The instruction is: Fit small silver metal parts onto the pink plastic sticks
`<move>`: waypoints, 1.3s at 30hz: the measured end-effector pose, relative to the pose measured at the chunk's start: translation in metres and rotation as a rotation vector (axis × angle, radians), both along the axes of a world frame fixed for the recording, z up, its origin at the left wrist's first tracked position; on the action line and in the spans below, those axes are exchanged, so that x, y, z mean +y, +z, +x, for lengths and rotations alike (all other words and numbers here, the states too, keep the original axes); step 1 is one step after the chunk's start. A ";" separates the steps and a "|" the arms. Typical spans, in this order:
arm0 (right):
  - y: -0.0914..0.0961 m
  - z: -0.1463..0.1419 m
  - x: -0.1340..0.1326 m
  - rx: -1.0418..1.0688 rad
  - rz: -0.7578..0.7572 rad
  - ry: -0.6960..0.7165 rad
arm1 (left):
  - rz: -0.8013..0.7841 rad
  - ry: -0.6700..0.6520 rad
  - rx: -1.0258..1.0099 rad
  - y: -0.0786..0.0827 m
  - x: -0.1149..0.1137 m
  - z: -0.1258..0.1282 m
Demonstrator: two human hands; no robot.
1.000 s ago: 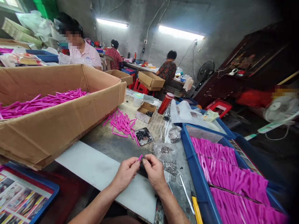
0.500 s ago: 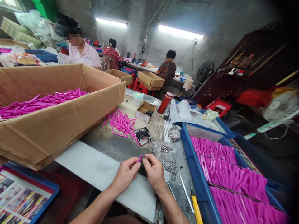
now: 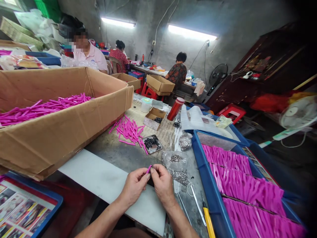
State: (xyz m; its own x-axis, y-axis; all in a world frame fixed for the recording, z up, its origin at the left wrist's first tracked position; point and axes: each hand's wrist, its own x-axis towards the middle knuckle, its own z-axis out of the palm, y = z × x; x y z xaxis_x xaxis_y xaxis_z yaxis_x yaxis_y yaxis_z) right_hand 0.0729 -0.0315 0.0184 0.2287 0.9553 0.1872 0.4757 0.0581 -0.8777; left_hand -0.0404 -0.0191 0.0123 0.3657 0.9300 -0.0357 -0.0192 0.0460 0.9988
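Observation:
Between the thumb and fingers of my left hand (image 3: 135, 183) is a short magenta plastic stick (image 3: 149, 169), its tip pointing up. My right hand (image 3: 162, 183) is closed in a pinch right at that stick, on a small dark piece mostly hidden by the fingertips. Both hands meet above the edge of a pale board (image 3: 99, 172). Beyond them lie a loose pile of magenta sticks (image 3: 128, 130) and a small tray (image 3: 160, 147) of tiny black parts. Clear bags of small metal parts (image 3: 176, 159) lie just past my right hand.
A large cardboard box (image 3: 61, 142) of magenta sticks stands left. Blue crates (image 3: 205, 185) with rows of magenta pieces line the right. Tweezers (image 3: 198, 205), a yellow-handled tool (image 3: 208, 221), a red flask (image 3: 175, 109) and a small carton (image 3: 151, 123) are nearby. Other people sit farther back.
My right fingertips have closed in on the magenta stick, and the dark piece between the hands shows less. The hands have otherwise hardly shifted.

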 end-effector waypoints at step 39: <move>-0.008 0.003 0.000 0.146 -0.007 0.072 | -0.247 -0.056 -0.142 0.002 -0.001 0.003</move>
State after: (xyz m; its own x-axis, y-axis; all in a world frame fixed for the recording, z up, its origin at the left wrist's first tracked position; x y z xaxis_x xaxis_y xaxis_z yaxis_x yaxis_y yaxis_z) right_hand 0.0761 -0.0314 0.0106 0.1836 0.9715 0.1501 0.3378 0.0810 -0.9377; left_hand -0.0374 -0.0200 0.0141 0.4338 0.8777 -0.2035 -0.1482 0.2923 0.9448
